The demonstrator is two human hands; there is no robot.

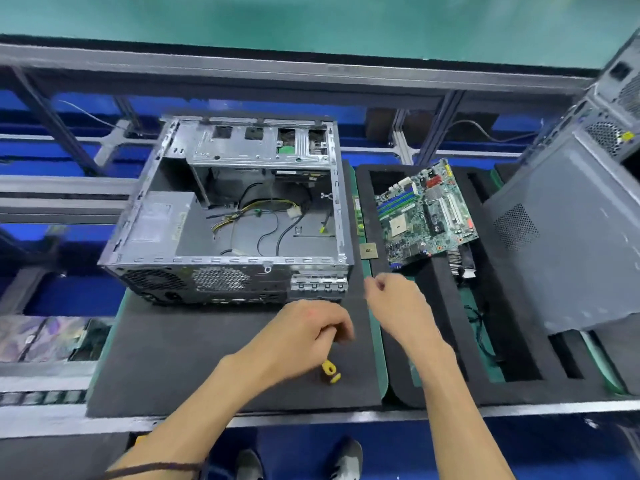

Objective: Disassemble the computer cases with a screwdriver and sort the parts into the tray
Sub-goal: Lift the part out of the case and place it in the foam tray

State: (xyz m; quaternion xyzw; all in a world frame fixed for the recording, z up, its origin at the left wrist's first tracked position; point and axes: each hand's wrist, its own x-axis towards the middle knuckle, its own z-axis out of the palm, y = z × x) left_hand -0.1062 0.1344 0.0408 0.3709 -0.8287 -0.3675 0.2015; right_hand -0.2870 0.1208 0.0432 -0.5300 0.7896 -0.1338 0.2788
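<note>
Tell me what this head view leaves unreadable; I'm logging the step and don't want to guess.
- Screwdriver: only the yellow handle end shows; the left hand wraps the rest, and the tip is hidden.
- Right hand: fingertips motion-blurred; whether they pinch anything cannot be told.
- Second case: cut off by the right edge.
- Power supply label in the open case: too small to read.

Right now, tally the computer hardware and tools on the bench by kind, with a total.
Open computer case: 1
Closed computer cases: 1 nearest, another behind it, so 2
Motherboard: 1
Loose processor chip: 1
Memory stick: 1
Yellow-handled screwdriver, held in the left hand: 1
Foam tray: 1
Total: 8
</note>
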